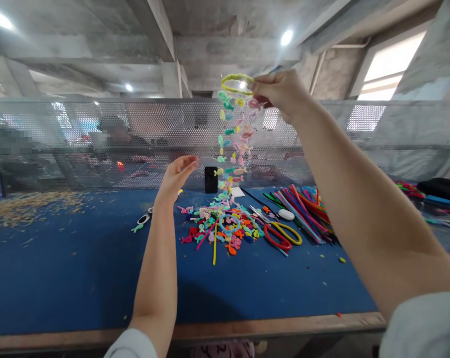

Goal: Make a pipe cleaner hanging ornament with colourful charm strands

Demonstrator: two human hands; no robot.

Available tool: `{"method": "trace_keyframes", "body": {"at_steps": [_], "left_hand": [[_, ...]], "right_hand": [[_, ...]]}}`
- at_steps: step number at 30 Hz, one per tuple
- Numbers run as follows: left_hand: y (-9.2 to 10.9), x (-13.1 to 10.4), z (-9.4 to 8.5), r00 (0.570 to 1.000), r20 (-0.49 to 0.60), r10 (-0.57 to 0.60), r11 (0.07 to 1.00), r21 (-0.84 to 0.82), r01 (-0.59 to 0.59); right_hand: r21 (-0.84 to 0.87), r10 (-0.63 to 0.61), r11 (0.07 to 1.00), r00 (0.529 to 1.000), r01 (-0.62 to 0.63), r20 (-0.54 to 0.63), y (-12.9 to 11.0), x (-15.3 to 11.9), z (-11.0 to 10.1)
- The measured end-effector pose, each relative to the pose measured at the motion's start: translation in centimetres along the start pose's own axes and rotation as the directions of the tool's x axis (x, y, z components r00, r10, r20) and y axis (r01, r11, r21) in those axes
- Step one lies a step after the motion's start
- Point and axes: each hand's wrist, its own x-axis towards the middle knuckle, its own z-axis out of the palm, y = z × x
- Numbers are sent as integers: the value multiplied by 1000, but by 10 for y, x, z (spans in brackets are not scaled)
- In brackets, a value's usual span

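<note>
My right hand [279,92] is raised and pinches the edge of a fuzzy yellow ring [232,77]. From the ring hang strands of small pastel fish shapes [229,132] in green, yellow, blue and pink. Their lower ends reach down to a pile of colourful fuzzy pieces [232,241] on the blue tabletop [98,278]. To the left of the strands, apart from them, my left hand [176,176] is lifted with fingers loosely curved and nothing visible in them. Scissors [260,214] with a red and a yellow loop at the handle end lie right of the pile.
A bundle of coloured pipe cleaners [303,214] lies at the right, beside a white oval object [286,215]. A black phone-like object [210,180] stands behind the pile. Scraps [31,206] cover the far left. A perforated metal screen [154,134] borders the table's back.
</note>
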Motion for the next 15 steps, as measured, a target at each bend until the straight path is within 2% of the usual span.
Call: {"method": "trace_keyframes", "body": {"at_steps": [3,6,9,12,15], "left_hand": [[-5,0,19,996,90,22,995,-103,-13],[-14,-1,43,988,157,5,985,-173,22],[-21,-4,60,964,266,-17,981,-180,67],[-23,-7,65,942,332,-59,983,-143,112],[-25,-7,58,929,355,-101,979,-129,156]], "right_hand": [[87,88,992,993,-95,76,-2,-2,3],[150,151,976,986,-160,66,-6,-3,8],[123,192,973,981,-195,40,-9,-3,10],[71,176,982,984,-177,23,-12,-3,8],[30,141,990,990,-140,-9,-16,-4,4]]}}
